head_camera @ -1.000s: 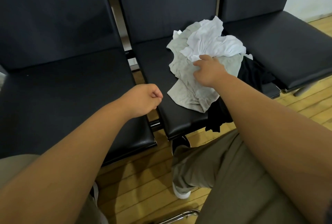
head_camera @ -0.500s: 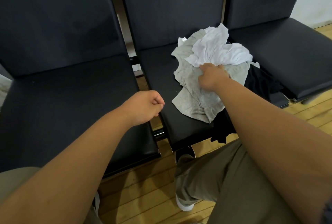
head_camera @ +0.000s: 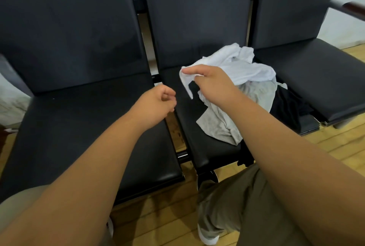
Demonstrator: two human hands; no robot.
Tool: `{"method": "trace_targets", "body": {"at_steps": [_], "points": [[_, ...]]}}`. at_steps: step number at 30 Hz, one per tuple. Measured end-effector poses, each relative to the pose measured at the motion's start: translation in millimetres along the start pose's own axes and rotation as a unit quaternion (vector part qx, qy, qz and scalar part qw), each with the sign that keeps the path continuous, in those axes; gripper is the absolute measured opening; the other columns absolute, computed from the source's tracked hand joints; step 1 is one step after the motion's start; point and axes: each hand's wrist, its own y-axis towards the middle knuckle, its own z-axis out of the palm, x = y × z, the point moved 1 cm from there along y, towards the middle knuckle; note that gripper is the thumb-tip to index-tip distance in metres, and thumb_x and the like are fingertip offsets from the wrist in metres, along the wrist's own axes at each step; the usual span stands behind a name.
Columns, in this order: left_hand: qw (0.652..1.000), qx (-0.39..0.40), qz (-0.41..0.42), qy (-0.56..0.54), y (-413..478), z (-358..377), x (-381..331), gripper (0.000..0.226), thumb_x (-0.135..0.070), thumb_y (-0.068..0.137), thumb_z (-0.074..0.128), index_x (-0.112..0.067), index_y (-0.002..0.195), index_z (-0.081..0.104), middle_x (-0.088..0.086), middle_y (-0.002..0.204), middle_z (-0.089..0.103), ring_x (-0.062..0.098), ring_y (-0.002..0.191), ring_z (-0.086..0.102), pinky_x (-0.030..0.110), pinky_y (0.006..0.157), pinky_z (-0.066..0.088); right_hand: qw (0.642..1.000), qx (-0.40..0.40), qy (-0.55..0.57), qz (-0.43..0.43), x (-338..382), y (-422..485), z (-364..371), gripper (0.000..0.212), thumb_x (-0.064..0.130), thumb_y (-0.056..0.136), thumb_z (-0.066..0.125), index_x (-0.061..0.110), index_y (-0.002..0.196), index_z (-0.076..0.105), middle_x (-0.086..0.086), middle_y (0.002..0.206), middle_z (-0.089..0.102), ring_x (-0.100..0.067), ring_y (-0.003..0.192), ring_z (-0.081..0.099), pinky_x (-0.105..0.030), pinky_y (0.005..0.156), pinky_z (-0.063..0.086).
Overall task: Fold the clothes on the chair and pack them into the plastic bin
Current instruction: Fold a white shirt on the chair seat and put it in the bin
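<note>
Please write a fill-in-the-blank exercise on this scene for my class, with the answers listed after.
1. The right hand grips the top garment, which is ___.
2. The left hand, fingers curled, holds ___.
3. The clothes lie on the seat of the ___ chair.
4. The hanging garment, draped over the seat's edge, is ___.

Missing words: white; nothing; middle; black.

The white garment (head_camera: 246,70) is plain, the grey garment (head_camera: 221,125) a pale heathered fleck, and the black garment (head_camera: 286,107) solid. The chairs (head_camera: 79,127) are black with a dull sheen, the floor (head_camera: 339,147) honey-yellow planks with darker seams. The trousers (head_camera: 237,198) are olive-khaki, the shoe (head_camera: 207,239) white.
</note>
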Motion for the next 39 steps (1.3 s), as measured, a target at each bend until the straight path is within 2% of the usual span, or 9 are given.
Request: {"method": "trace_targets", "body": {"at_steps": [4, 7, 12, 17, 23, 27, 32, 37, 39], "points": [[0.996, -0.063, 0.051, -0.022, -8.1, -19.2, -3.1, 0.071, -0.033, 0.089, 0.083, -0.037, 0.149, 0.045, -0.009, 0.136, 0.058, 0.011, 0.114, 0.064, 0.033, 0.091, 0.058, 0.991, 0.072, 0.108, -0.032, 37.8, -22.6, 19.8, 0.037, 0.005, 0.102, 0.055, 0.027, 0.115, 0.083, 0.007, 0.119, 0.077, -0.006, 0.116, 0.069, -0.024, 0.104, 0.053], [0.995, -0.065, 0.051, -0.046, -18.5, -35.0, -3.9, 0.027, -0.036, 0.097, 0.074, -0.035, 0.123, 0.068, -0.012, 0.111, 0.073, 0.01, 0.103, 0.07, 0.03, 0.083, 0.06, 0.985, 0.08, 0.151, -0.032, 48.0, -29.1, 26.5, 0.036, 0.005, 0.1, 0.059, 0.028, 0.11, 0.084, 0.002, 0.116, 0.079, -0.017, 0.115, 0.071, -0.04, 0.107, 0.055], [0.995, -0.086, 0.05, -0.009, -39.3, -61.4, -5.2, 0.018, -0.042, 0.099, 0.07, -0.025, 0.094, 0.076, -0.003, 0.091, 0.076, 0.022, 0.09, 0.073, 0.047, 0.085, 0.06, 0.984, 0.06, 0.16, -0.048, 63.3, -32.2, 25.9, 0.034, 0.011, 0.098, 0.059, 0.03, 0.113, 0.082, 0.008, 0.114, 0.078, -0.012, 0.11, 0.073, -0.039, 0.1, 0.06], [0.994, -0.088, 0.058, 0.014, -62.7, -86.3, -7.2, 0.021, -0.044, 0.1, 0.068, -0.03, 0.086, 0.074, -0.009, 0.078, 0.07, 0.004, 0.069, 0.063, 0.03, 0.067, 0.05, 0.992, 0.023, 0.079, -0.092, 78.9, -29.5, 33.6, 0.024, 0.019, 0.097, 0.068, 0.035, 0.112, 0.076, 0.011, 0.103, 0.075, -0.008, 0.097, 0.072, -0.03, 0.086, 0.062], [0.977, -0.163, 0.04, 0.131, -77.9, -116.6, 7.7, 0.027, -0.023, 0.107, 0.054, -0.036, 0.097, 0.075, -0.008, 0.09, 0.072, 0.011, 0.085, 0.066, 0.023, 0.067, 0.047, 0.983, -0.008, 0.046, -0.175, 92.2, -26.3, 40.5, 0.023, 0.013, 0.1, 0.065, 0.028, 0.117, 0.073, 0.022, 0.096, 0.063, 0.006, 0.081, 0.058, -0.008, 0.076, 0.044], [0.964, -0.26, 0.06, -0.009, -83.9, -139.4, 19.3, 0.019, -0.03, 0.103, 0.061, -0.035, 0.097, 0.078, -0.005, 0.093, 0.076, 0.02, 0.093, 0.072, 0.032, 0.08, 0.059, 0.984, 0.001, 0.044, -0.175, 100.3, -21.1, 43.1, 0.027, 0.016, 0.099, 0.065, 0.032, 0.12, 0.071, 0.009, 0.096, 0.066, 0.002, 0.082, 0.059, -0.013, 0.077, 0.05], [0.941, -0.244, 0.067, -0.226, -101.8, -146.8, 15.6, 0.032, -0.041, 0.105, 0.062, -0.013, 0.108, 0.076, 0.014, 0.115, 0.076, 0.033, 0.113, 0.071, 0.058, 0.099, 0.059, 0.984, 0.094, -0.013, -0.149, 112.9, -23.6, 56.5, 0.012, 0.038, 0.098, 0.071, 0.042, 0.109, 0.074, 0.015, 0.098, 0.071, 0.001, 0.089, 0.066, -0.019, 0.077, 0.05], [0.953, -0.213, 0.094, -0.192, -113.5, -145.2, 13.2, 0.026, -0.041, 0.105, 0.063, -0.02, 0.101, 0.077, 0.008, 0.097, 0.076, 0.02, 0.089, 0.07, 0.048, 0.078, 0.06, 0.964, 0.216, 0.063, -0.142, 135.9, -42.4, 76.0, 0.021, 0.05, 0.098, 0.071, 0.032, 0.107, 0.078, 0.005, 0.097, 0.077, -0.013, 0.085, 0.073, -0.03, 0.079, 0.059], [0.954, -0.203, 0.093, -0.2, -116.3, -144.2, 14.4, 0.024, -0.038, 0.105, 0.065, -0.017, 0.102, 0.076, 0.004, 0.095, 0.077, 0.017, 0.086, 0.071, 0.037, 0.074, 0.056, 0.961, 0.222, 0.079, -0.144, 140.6, -45.3, 85.5, 0.022, 0.047, 0.098, 0.072, 0.027, 0.104, 0.078, -0.01, 0.092, 0.074, -0.033, 0.078, 0.068, -0.034, 0.072, 0.058]]}}
